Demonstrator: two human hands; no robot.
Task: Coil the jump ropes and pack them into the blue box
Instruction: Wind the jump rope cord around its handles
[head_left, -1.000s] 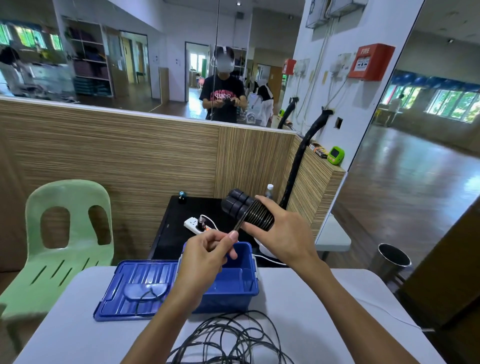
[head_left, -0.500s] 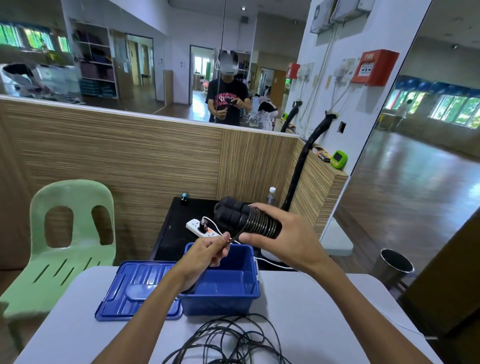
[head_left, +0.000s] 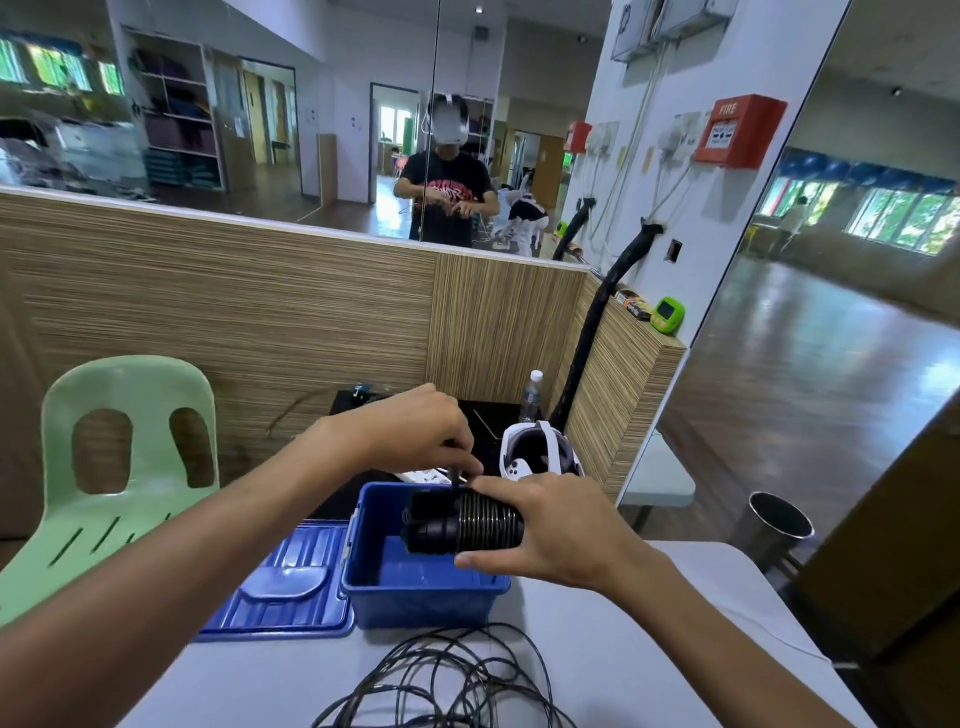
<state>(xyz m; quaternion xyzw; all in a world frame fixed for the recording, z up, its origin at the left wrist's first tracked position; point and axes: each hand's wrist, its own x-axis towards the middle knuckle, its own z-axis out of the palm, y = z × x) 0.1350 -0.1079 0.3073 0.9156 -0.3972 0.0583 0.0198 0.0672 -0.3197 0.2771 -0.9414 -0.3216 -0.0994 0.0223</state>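
My right hand (head_left: 550, 530) grips a black jump rope bundle (head_left: 457, 522): two handles side by side with cord wound tightly around them. It hovers over the open blue box (head_left: 415, 587) on the white table (head_left: 613, 644). My left hand (head_left: 415, 431) is above the bundle and pinches the cord's end at the bundle's top. More loose black jump rope cord (head_left: 447, 675) lies tangled on the table in front of the box.
The blue box lid (head_left: 280, 587) lies flat left of the box. A green plastic chair (head_left: 124, 457) stands at the left. Behind the box are a black side table with a white headset (head_left: 540, 452), a water bottle (head_left: 531, 397) and a power strip. A metal bin (head_left: 776, 525) stands at the right.
The wrapped bundle has come down from chest height to just over the box. My left hand moved from below the bundle to above it, still pinching the cord.
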